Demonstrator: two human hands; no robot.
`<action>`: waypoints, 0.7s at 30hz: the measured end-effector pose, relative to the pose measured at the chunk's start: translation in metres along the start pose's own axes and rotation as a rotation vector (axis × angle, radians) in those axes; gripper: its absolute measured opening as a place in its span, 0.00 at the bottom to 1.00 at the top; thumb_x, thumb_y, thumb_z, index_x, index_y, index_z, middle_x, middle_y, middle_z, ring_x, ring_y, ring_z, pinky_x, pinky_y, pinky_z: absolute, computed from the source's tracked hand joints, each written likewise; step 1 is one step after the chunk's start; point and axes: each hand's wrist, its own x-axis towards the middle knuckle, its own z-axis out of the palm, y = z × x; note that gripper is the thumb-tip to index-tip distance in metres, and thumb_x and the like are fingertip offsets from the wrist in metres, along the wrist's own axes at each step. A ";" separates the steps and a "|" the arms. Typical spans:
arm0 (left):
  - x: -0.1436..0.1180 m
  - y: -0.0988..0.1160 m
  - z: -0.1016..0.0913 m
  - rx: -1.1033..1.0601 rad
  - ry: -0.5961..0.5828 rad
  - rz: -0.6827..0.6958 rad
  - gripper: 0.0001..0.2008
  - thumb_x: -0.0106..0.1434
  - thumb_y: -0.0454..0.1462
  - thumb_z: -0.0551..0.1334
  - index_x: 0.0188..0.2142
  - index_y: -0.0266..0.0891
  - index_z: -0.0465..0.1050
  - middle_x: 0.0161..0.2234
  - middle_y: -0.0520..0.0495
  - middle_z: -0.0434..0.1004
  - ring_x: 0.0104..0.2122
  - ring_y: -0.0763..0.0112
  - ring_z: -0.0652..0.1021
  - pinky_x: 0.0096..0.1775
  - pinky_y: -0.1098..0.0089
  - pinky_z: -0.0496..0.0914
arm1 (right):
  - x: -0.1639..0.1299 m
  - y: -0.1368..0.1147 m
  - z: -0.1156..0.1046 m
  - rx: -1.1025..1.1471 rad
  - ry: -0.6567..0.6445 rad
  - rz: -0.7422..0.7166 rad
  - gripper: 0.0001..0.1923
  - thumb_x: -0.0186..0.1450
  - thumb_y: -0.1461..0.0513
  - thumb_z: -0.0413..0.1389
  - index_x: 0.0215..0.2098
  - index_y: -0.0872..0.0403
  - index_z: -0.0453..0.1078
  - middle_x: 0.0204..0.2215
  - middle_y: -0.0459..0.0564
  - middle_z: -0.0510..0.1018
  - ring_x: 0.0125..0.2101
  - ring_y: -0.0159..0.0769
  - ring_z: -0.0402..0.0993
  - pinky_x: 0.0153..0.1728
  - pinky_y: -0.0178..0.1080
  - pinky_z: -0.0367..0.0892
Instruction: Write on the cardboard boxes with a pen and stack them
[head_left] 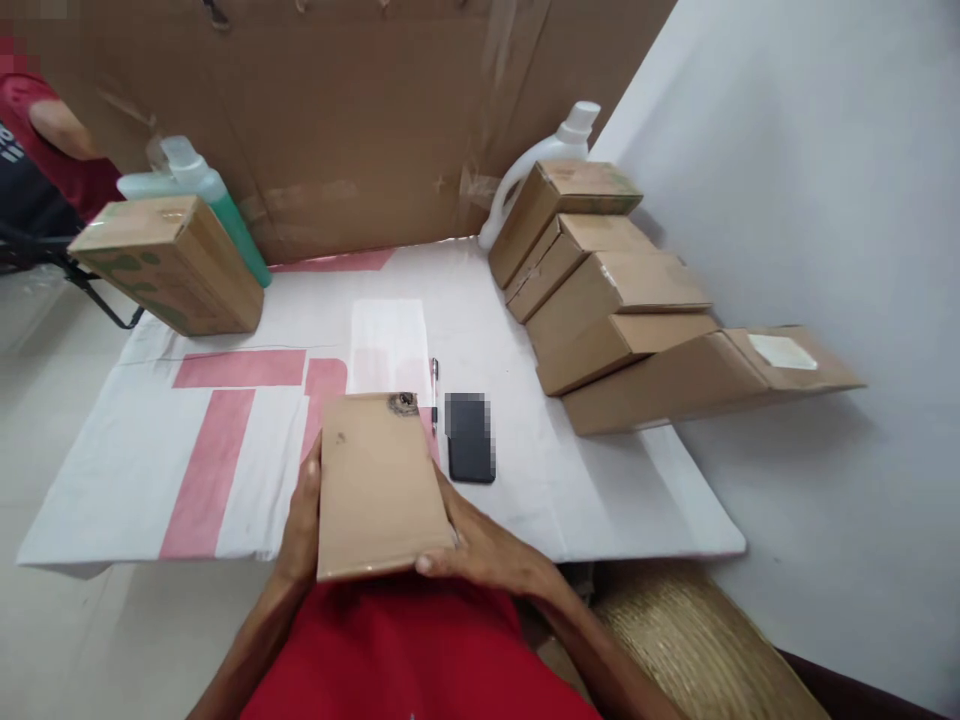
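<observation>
**We hold a brown box at the near edge**

We hold a flat brown box (379, 485) in both hands, right at the near edge of the table (637, 480). Our left hand (300, 525) grips its left side. Our right hand (480, 545) wraps around its near right corner, thumb under the near end. The box has a dark mark on its far right corner.

Just beside the box, on the right, lie a pen (434, 385) and a black phone (469, 438). A white sheet (388, 345) lies just past the box.

Along the right edge, a row of boxes (622, 310) leans one on the next. A white bottle (551, 160) stands behind them in the far corner. At the far left edge a printed box (169, 262) leans on a green bottle (210, 200). Past it we see another person's red sleeve (56, 135).
</observation>
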 end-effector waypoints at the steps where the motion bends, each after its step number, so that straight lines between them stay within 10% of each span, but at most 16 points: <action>1: 0.002 0.013 -0.004 -0.064 -0.029 -0.059 0.36 0.73 0.60 0.47 0.72 0.46 0.61 0.57 0.41 0.80 0.61 0.50 0.77 0.58 0.50 0.74 | 0.002 -0.014 -0.006 0.003 0.003 -0.005 0.54 0.65 0.43 0.64 0.79 0.49 0.43 0.76 0.58 0.53 0.75 0.53 0.47 0.73 0.58 0.42; 6: -0.002 0.048 -0.038 0.001 -0.201 -0.159 0.36 0.70 0.64 0.49 0.67 0.50 0.70 0.59 0.42 0.79 0.64 0.45 0.74 0.57 0.48 0.75 | 0.015 -0.051 -0.027 0.025 0.191 -0.010 0.33 0.68 0.38 0.57 0.62 0.47 0.75 0.54 0.55 0.82 0.59 0.58 0.72 0.63 0.57 0.63; 12: 0.003 0.022 -0.041 0.145 -0.065 -0.044 0.38 0.70 0.65 0.48 0.66 0.48 0.71 0.60 0.42 0.79 0.63 0.46 0.74 0.61 0.46 0.71 | 0.060 -0.030 -0.041 -0.056 0.452 -0.001 0.50 0.63 0.26 0.42 0.56 0.53 0.79 0.26 0.51 0.79 0.31 0.46 0.76 0.31 0.43 0.72; 16: 0.029 -0.007 -0.033 0.100 0.105 0.045 0.43 0.70 0.67 0.42 0.66 0.45 0.70 0.61 0.39 0.77 0.61 0.47 0.75 0.63 0.44 0.69 | 0.081 -0.015 -0.040 -0.121 0.394 -0.082 0.50 0.66 0.27 0.37 0.66 0.47 0.71 0.46 0.56 0.81 0.45 0.47 0.77 0.43 0.48 0.75; 21: 0.039 -0.040 -0.027 0.040 0.158 0.128 0.40 0.72 0.65 0.39 0.68 0.47 0.66 0.64 0.39 0.72 0.65 0.52 0.72 0.67 0.47 0.64 | 0.077 0.002 -0.020 0.007 0.333 -0.150 0.45 0.67 0.33 0.52 0.72 0.48 0.62 0.64 0.59 0.69 0.64 0.49 0.66 0.69 0.56 0.55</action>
